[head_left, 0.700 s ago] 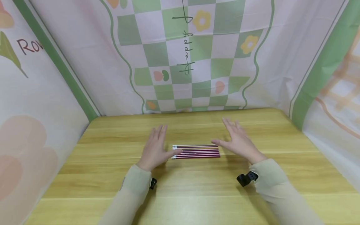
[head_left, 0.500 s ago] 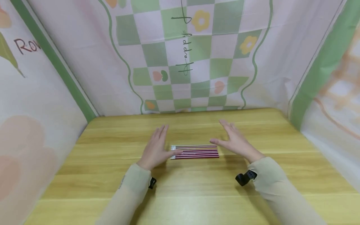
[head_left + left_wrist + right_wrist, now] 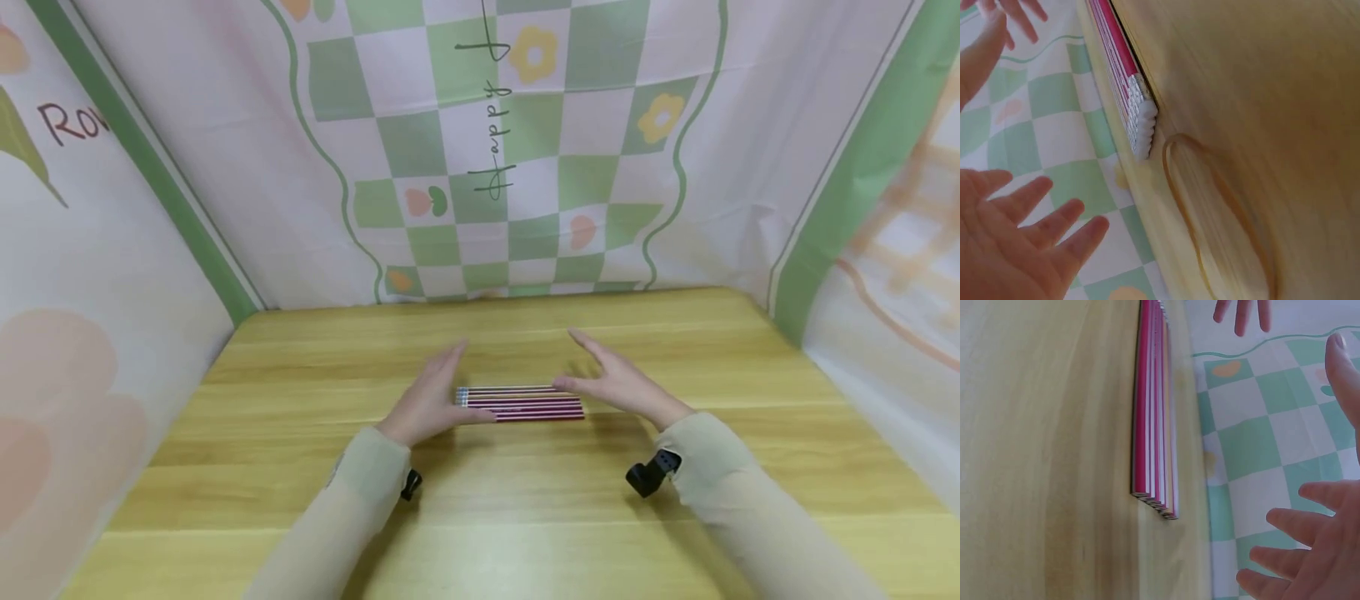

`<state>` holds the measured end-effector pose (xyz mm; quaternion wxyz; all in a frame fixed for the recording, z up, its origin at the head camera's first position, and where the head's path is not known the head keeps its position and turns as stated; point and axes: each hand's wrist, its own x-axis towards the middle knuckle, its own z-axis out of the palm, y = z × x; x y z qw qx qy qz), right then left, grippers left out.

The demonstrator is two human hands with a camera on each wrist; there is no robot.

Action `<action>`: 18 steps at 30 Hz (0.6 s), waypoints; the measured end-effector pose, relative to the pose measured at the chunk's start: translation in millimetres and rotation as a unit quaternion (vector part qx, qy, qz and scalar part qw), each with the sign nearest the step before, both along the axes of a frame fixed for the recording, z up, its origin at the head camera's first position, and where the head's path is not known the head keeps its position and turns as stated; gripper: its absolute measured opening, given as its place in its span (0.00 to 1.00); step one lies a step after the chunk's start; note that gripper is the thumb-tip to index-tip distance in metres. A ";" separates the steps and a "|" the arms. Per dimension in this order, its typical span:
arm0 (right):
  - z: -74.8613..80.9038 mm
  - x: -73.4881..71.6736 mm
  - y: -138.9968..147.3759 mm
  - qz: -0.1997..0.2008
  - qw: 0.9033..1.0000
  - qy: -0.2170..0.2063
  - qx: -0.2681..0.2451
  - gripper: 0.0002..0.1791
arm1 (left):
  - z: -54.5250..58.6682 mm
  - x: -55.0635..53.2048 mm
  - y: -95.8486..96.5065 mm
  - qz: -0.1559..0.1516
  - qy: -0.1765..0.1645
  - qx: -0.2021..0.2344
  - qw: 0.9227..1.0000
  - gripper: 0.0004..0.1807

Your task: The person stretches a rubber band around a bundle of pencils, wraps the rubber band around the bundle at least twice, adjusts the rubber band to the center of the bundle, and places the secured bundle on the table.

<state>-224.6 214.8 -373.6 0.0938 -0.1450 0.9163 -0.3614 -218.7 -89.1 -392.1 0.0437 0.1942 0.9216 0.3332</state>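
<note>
Between the left hand (image 3: 429, 405) and right hand (image 3: 621, 385), both spread and holding nothing, lie pencils (image 3: 538, 407), probably light, stiff and slick, best squeezed together from both ends

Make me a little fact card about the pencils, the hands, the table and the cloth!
Pencils: dark pink with white stripes, lying side by side
Erasers: white, at the person's left end of the row
Left hand: fingers spread, holding nothing, near the eraser end
Right hand: holding nothing, near the other end
Table: wood-grained
Cloth: green-and-white checks, yellow flowers
</note>
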 end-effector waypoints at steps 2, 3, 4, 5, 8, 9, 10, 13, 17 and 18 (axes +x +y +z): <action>-0.4 -0.6 -0.6 0.003 1.000 -0.007 -0.005 0.54 | -2.1 -3.0 1.4 -0.011 -0.018 0.003 1.000 0.65; -0.9 -1.1 -0.6 0.005 1.000 -0.011 -0.008 0.54 | -3.0 -4.3 2.0 -0.015 -0.025 0.003 1.000 0.65; -1.5 -1.7 -0.8 0.008 1.000 -0.013 -0.009 0.54 | -3.5 -5.5 2.4 -0.018 -0.033 0.001 0.999 0.65; -2.4 -2.4 -0.8 0.011 1.000 -0.016 -0.013 0.54 | -4.2 -6.6 2.7 -0.020 -0.037 -0.004 0.999 0.65; -5.8 -4.7 -0.4 0.021 0.999 -0.025 -0.023 0.53 | -5.2 -8.8 3.0 -0.023 -0.050 -0.014 0.998 0.65; -7.2 -5.7 -0.3 0.023 0.999 -0.027 -0.026 0.52 | -5.4 -9.5 2.9 -0.024 -0.054 -0.015 0.998 0.65; -8.7 -6.5 0.0 0.027 0.999 -0.028 -0.028 0.52 | -5.6 -10.1 2.7 -0.023 -0.058 -0.016 0.998 0.66; -13.7 -9.0 0.2 0.034 0.998 -0.034 -0.039 0.51 | -6.6 -12.2 1.7 -0.026 -0.071 -0.018 0.997 0.65; -18.6 -11.1 -1.3 0.048 0.997 -0.037 -0.039 0.52 | -8.7 -15.9 0.8 -0.043 -0.076 -0.018 0.996 0.62; -19.5 -11.7 -1.8 0.052 0.997 -0.038 -0.039 0.52 | -9.2 -16.6 0.7 -0.047 -0.074 -0.022 0.996 0.60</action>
